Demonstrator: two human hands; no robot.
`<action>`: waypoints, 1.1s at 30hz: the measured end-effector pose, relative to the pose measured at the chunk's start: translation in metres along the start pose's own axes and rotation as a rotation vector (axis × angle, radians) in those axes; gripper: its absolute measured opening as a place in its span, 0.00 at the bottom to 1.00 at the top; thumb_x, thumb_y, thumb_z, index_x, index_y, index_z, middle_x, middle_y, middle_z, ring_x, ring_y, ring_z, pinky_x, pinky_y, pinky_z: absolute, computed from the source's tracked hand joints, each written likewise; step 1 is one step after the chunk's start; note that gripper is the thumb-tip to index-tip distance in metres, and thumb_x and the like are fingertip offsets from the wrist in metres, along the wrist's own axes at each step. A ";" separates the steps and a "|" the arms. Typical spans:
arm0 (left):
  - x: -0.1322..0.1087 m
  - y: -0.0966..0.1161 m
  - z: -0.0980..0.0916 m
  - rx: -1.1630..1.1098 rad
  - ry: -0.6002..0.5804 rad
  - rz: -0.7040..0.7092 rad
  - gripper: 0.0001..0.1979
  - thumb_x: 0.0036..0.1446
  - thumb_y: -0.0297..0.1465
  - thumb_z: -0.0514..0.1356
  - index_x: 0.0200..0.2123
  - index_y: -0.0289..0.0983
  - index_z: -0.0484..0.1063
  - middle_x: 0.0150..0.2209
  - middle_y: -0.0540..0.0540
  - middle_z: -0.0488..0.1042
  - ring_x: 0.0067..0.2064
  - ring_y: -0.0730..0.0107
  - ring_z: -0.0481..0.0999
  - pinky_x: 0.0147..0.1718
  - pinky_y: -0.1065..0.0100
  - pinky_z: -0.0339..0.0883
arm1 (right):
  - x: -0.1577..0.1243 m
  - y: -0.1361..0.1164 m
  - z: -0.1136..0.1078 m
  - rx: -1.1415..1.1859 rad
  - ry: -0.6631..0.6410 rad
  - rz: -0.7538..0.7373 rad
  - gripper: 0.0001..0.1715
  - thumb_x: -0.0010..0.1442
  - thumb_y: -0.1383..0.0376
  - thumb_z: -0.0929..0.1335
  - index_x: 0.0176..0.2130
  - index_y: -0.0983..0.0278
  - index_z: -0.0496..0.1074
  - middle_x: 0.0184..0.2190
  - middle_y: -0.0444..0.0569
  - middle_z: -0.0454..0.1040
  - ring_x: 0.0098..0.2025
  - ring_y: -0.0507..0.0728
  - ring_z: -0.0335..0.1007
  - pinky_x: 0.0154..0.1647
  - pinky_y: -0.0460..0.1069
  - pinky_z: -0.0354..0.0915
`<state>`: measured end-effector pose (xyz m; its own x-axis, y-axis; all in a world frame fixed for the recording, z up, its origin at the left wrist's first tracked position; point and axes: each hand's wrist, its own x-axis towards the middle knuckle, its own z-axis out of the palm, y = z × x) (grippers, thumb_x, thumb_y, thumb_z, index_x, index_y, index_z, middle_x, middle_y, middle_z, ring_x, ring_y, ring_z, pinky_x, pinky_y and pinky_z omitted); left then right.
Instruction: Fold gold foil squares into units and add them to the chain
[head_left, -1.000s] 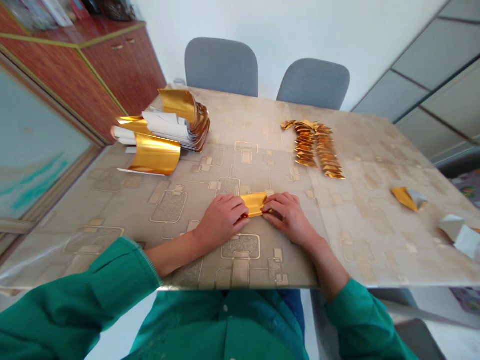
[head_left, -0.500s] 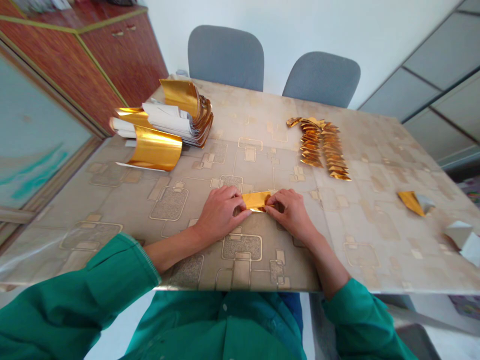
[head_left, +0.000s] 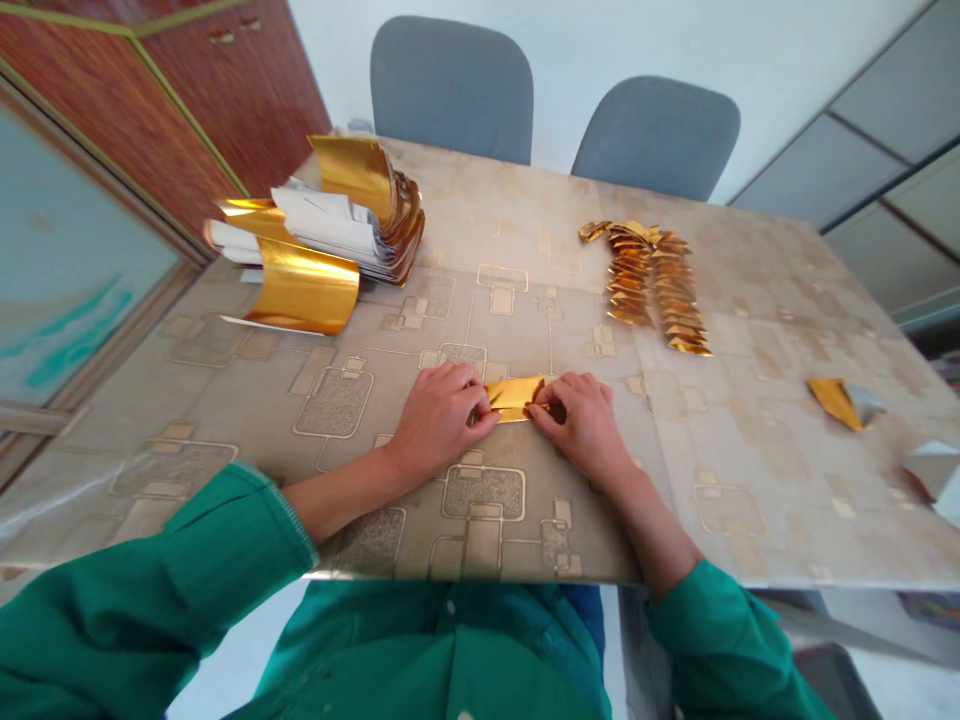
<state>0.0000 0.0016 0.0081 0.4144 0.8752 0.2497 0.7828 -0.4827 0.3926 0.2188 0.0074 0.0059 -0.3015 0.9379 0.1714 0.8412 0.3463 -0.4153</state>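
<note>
One folded gold foil strip (head_left: 516, 393) is sitting over the near half of the patterned tablecloth (head_left: 517, 555), and you are pinching its left end with your left hand (head_left: 441, 415) and its right with your right hand (head_left: 581, 425), while two rows of folded gold pieces (head_left: 628, 278) are lying farther back.

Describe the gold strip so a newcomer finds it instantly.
Start at the patterned table, middle of its near side. There the left hand and right hand grip a small gold strip, one at each end. Unlike the rows of gold pieces and the curled sheets beyond, it alone is held.
</note>
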 end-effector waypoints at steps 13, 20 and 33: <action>-0.002 -0.002 0.002 0.064 0.020 0.005 0.08 0.58 0.32 0.64 0.31 0.37 0.69 0.35 0.47 0.72 0.40 0.61 0.68 0.40 0.61 0.60 | -0.001 0.000 0.007 -0.094 0.053 0.000 0.08 0.60 0.63 0.69 0.29 0.60 0.68 0.31 0.45 0.72 0.39 0.59 0.63 0.43 0.54 0.50; -0.003 0.006 0.003 0.251 0.027 0.387 0.06 0.68 0.29 0.55 0.42 0.40 0.73 0.42 0.46 0.74 0.44 0.62 0.68 0.44 0.61 0.60 | -0.002 -0.004 0.005 -0.065 0.068 0.012 0.04 0.60 0.63 0.69 0.33 0.60 0.68 0.34 0.46 0.73 0.40 0.59 0.63 0.44 0.54 0.51; -0.009 0.005 0.009 0.259 -0.091 0.490 0.13 0.70 0.27 0.48 0.49 0.33 0.71 0.40 0.42 0.72 0.42 0.63 0.70 0.42 0.62 0.66 | -0.012 0.003 0.002 -0.094 0.148 0.033 0.05 0.65 0.64 0.65 0.35 0.60 0.70 0.33 0.47 0.73 0.40 0.59 0.64 0.44 0.54 0.50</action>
<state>0.0045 -0.0085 0.0001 0.7879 0.5551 0.2665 0.5722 -0.8200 0.0164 0.2241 -0.0032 0.0010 -0.2095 0.9335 0.2910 0.8897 0.3054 -0.3392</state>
